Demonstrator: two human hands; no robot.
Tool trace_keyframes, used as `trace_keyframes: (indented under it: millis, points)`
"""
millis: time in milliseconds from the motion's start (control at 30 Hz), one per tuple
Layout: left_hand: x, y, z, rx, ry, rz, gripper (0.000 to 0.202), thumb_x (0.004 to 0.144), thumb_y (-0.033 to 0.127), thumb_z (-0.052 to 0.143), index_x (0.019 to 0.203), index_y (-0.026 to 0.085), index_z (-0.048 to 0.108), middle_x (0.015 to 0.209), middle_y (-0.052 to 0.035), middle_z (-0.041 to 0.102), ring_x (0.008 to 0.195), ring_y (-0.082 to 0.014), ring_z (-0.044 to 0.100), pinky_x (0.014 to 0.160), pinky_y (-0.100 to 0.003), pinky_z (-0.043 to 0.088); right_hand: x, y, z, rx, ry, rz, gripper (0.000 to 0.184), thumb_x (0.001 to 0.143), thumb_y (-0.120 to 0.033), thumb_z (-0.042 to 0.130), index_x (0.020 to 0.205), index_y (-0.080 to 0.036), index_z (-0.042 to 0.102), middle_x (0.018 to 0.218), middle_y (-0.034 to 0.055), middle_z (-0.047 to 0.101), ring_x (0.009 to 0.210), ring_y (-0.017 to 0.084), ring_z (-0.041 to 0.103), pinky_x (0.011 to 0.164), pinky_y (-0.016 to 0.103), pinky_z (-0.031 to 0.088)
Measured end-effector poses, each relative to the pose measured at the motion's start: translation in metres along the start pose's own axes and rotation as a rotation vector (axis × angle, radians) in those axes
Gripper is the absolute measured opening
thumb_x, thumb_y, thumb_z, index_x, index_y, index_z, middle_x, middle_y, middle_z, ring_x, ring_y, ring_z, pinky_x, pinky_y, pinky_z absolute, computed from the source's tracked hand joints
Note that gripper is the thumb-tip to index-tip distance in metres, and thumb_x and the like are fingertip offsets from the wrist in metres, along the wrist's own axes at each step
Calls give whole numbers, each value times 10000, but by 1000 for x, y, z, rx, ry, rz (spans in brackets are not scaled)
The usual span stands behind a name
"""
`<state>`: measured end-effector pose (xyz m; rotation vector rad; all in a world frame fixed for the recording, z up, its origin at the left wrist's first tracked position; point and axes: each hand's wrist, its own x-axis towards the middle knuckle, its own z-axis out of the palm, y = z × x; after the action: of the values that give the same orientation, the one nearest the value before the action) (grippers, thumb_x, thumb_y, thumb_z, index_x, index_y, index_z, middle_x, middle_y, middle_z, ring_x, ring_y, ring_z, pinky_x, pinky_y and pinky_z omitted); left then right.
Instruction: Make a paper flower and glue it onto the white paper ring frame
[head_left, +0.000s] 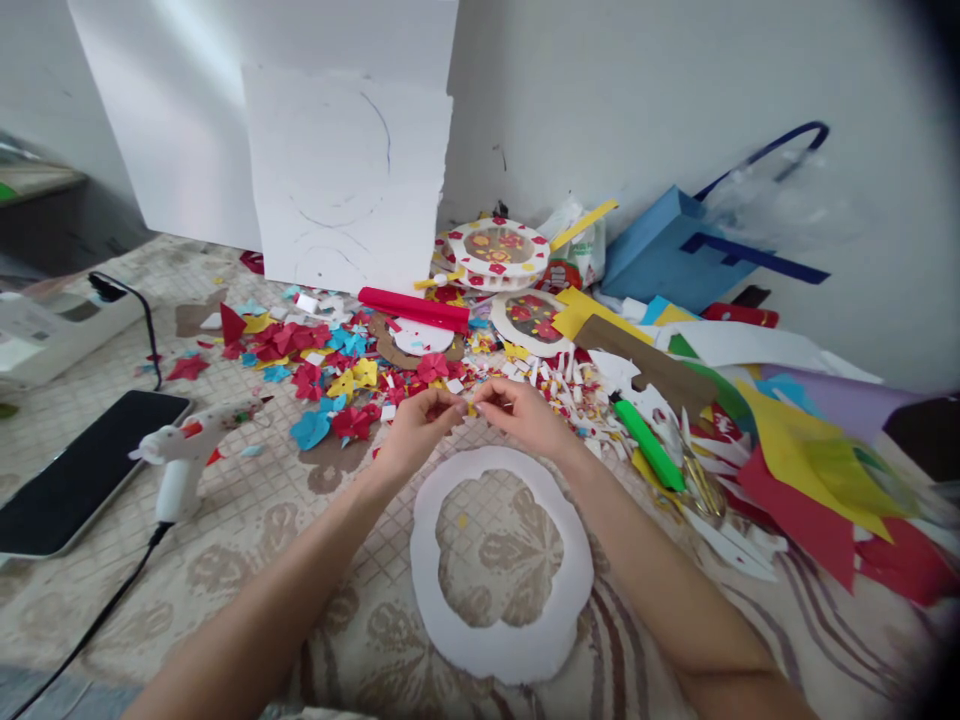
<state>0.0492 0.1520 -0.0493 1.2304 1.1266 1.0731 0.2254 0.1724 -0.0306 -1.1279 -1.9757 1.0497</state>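
My left hand (418,425) and my right hand (525,412) meet at the fingertips over the middle of the table. Both pinch a small yellow paper piece (472,409), mostly hidden by the fingers. Just below them a white scalloped ring (426,560) lies flat on the patterned cloth, with a tiny yellow dot (463,521) visible through its opening. Beyond my hands are piled red paper flowers (352,422), blue paper flowers (310,430) and yellow ones (365,373), among many paper scraps.
To the left are a white glue gun (180,480) with its cord and a black phone (90,460). A green cutter (649,445), scissors (701,480) and coloured sheets (810,450) lie right. Decorated round frames (499,265), a blue bag (675,250) and white board (345,180) stand behind.
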Motion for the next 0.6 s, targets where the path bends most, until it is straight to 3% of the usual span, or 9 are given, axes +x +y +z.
trace_keyframes:
  millis: [200, 600]
  points:
    - [1, -1, 0, -34, -42, -87, 285, 734, 428, 652, 795, 151, 679, 721, -52, 680, 680, -152, 623, 580, -237, 438, 2, 2, 5, 50, 66, 39, 96, 821, -266, 534, 795, -190, 587, 707, -8, 569, 617, 114, 488, 578, 239, 390]
    - [1, -6, -2, -140, -67, -169, 261, 680, 399, 702, 706, 147, 640, 672, -42, 660, 610, -120, 580, 586, -239, 419, 0, -2, 8, -73, 70, -82, 105, 836, -203, 513, 835, -188, 617, 811, 22, 634, 721, 134, 565, 650, 249, 429]
